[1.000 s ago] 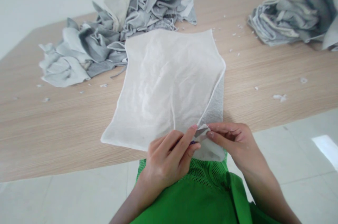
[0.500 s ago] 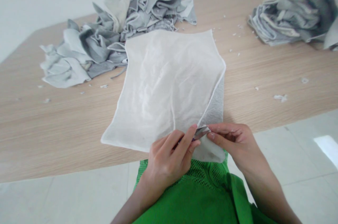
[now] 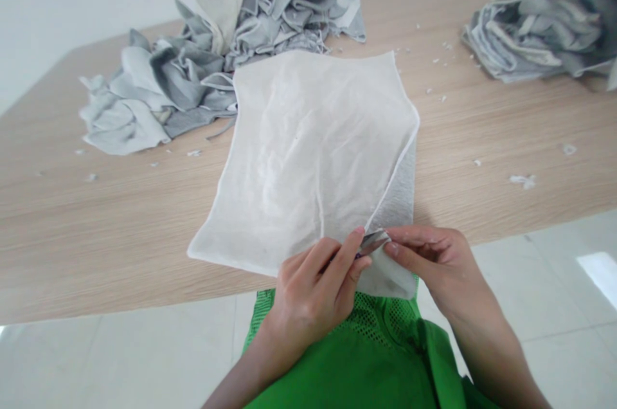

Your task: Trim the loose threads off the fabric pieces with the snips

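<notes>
Head view: a white cloth [image 3: 299,158] lies spread across the middle of the frame on a wood-grain table [image 3: 106,229], its lower edge hanging past the table edge at bottom centre. At lower centre the left hand [image 3: 315,287] is curled closed around a small bladed tool [image 3: 375,242], the handle mostly hidden by the fingers; the blade points right, at the cloth's lower right edge. Just beside it, right of centre, the right hand [image 3: 434,258] has thumb and fingers pinched together on that edge. Whether the blades are parted, I cannot tell. A heap of grey fabric [image 3: 187,68] fills the upper left, a folded grey stack [image 3: 544,33] the upper right, and white scraps [image 3: 523,181] dot the table at right
</notes>
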Motion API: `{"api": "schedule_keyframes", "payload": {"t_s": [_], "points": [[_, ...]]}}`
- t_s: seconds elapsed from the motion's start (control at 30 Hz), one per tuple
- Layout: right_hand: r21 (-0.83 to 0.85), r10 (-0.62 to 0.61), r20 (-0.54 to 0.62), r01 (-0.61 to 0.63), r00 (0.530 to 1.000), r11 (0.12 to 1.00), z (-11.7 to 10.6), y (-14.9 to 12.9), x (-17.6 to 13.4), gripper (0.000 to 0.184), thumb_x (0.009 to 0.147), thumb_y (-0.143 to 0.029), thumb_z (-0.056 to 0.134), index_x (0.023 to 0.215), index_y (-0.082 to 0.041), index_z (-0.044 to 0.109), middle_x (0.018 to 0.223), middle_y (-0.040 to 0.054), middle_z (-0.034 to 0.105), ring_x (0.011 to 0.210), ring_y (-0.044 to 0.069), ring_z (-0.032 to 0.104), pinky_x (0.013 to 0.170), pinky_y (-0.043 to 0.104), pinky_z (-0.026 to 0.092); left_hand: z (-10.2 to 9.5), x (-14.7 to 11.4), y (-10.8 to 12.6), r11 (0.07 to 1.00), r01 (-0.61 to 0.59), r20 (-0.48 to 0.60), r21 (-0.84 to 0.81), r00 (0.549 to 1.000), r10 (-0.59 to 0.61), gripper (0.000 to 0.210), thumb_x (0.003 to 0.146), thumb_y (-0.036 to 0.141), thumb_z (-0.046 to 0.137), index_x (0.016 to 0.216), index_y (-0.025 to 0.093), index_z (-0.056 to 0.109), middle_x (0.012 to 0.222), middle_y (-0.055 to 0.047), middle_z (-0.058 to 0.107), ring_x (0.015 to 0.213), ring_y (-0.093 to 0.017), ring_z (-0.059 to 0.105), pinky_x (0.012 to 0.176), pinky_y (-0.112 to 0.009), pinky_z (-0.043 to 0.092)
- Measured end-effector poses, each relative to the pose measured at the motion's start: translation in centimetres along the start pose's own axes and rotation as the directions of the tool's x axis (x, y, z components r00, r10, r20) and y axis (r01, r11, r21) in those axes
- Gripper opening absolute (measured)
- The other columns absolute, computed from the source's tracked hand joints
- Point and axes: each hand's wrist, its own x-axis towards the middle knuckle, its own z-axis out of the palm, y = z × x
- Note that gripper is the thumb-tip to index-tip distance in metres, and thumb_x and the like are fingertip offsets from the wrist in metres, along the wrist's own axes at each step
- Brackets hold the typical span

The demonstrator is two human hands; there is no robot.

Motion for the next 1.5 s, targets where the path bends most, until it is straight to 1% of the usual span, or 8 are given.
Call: {"api": "schedule_keyframes", "payload": {"t_s": [0.2, 0.4, 0.67, 0.87, 1.03, 1.23, 1.4, 1.5], "points": [[0.0, 0.014, -0.026, -0.014, 1.0, 1.0, 0.08, -0.07, -0.1, 0.016, 0.077, -0.028, 0.086, 0.093, -0.028, 0.084, 0.086, 0.004, 0.082, 0.076, 0.018, 0.076, 0.068, 0.026, 0.062, 0.07, 0.05, 0.13, 1.0, 0.007, 0.005, 0.003, 1.0, -0.007, 0.03, 0.099, 0.021, 0.063, 0.126, 0.008, 0.064, 0.082, -0.002, 0.068, 0.064, -0.011, 0.061, 0.055, -0.026, 0.047], [0.0, 0.006, -0.031, -0.006, 1.0, 1.0, 0.15, -0.15, -0.07, 0.015, 0.076, -0.029, 0.086, 0.09, -0.029, 0.084, 0.086, 0.0034, 0.082, 0.075, 0.018, 0.076, 0.067, 0.024, 0.061, -0.03, 0.13, 0.29, 1.0, 0.027, 0.012, -0.005, 1.0, -0.027, 0.028, 0.099, 0.02, 0.063, 0.125, 0.01, 0.065, 0.083, -0.002, 0.069, 0.064, -0.011, 0.062, 0.055, -0.025, 0.048], [-0.01, -0.009, -0.037, 0.008, 0.999, 1.0, 0.18, -0.13, 0.09, 0.012, 0.075, -0.028, 0.087, 0.088, -0.029, 0.085, 0.081, 0.0022, 0.082, 0.072, 0.016, 0.077, 0.066, 0.02, 0.061, -0.09, 0.23, 0.47, 0.988, 0.097, 0.028, -0.116, 0.995, -0.094, 0.026, 0.1, 0.019, 0.061, 0.124, 0.011, 0.065, 0.081, -0.002, 0.066, 0.065, -0.011, 0.061, 0.055, -0.023, 0.048], [-0.02, -0.009, -0.054, 0.008, 0.998, 1.0, 0.24, -0.13, 0.01, 0.014, 0.075, -0.028, 0.087, 0.089, -0.029, 0.084, 0.083, 0.0028, 0.082, 0.074, 0.019, 0.077, 0.066, 0.025, 0.063, 0.13, 0.05, 0.43, 0.984, 0.112, 0.027, -0.142, 0.994, -0.109, 0.027, 0.099, 0.018, 0.062, 0.125, 0.011, 0.064, 0.081, -0.002, 0.067, 0.065, -0.011, 0.061, 0.055, -0.022, 0.05], [-0.017, 0.004, -0.051, -0.004, 0.999, 1.0, 0.21, -0.17, 0.04, 0.014, 0.076, -0.029, 0.086, 0.089, -0.029, 0.084, 0.083, 0.0027, 0.082, 0.074, 0.018, 0.077, 0.067, 0.025, 0.063, 0.23, 0.02, 0.46, 0.975, 0.136, 0.036, -0.176, 0.991, -0.131, 0.027, 0.099, 0.017, 0.061, 0.126, 0.013, 0.065, 0.084, -0.004, 0.069, 0.068, -0.012, 0.064, 0.058, -0.022, 0.053], [-0.009, 0.004, -0.044, -0.005, 0.999, 1.0, 0.18, -0.13, 0.09, 0.016, 0.077, -0.03, 0.085, 0.092, -0.029, 0.084, 0.087, 0.0037, 0.082, 0.076, 0.02, 0.078, 0.068, 0.027, 0.063, 0.21, 0.3, 0.49, 0.932, 0.214, 0.061, -0.294, 0.977, -0.205, 0.026, 0.098, 0.016, 0.061, 0.124, 0.015, 0.067, 0.084, -0.004, 0.07, 0.065, -0.011, 0.063, 0.055, -0.02, 0.052], [0.009, 0.008, -0.045, -0.008, 0.999, 1.0, 0.18, -0.15, 0.14, 0.015, 0.077, -0.03, 0.085, 0.093, -0.028, 0.084, 0.087, 0.0042, 0.082, 0.074, 0.02, 0.077, 0.066, 0.027, 0.062, -0.19, 0.55, 0.37, 0.872, 0.293, 0.072, -0.393, 0.955, -0.289, 0.025, 0.097, 0.015, 0.063, 0.121, 0.014, 0.069, 0.089, -0.006, 0.071, 0.073, -0.013, 0.067, 0.064, -0.022, 0.056], [0.017, 0.025, -0.05, -0.025, 0.998, 1.0, 0.09, -0.04, 0.08, 0.017, 0.077, -0.032, 0.085, 0.093, -0.028, 0.084, 0.087, 0.0047, 0.082, 0.074, 0.021, 0.077, 0.066, 0.029, 0.063, -0.54, 0.53, -0.03, 0.859, 0.324, 0.083, -0.396, 0.944, -0.318, 0.027, 0.097, 0.018, 0.063, 0.122, 0.013, 0.069, 0.087, -0.006, 0.07, 0.07, -0.013, 0.065, 0.064, -0.022, 0.054]]}}
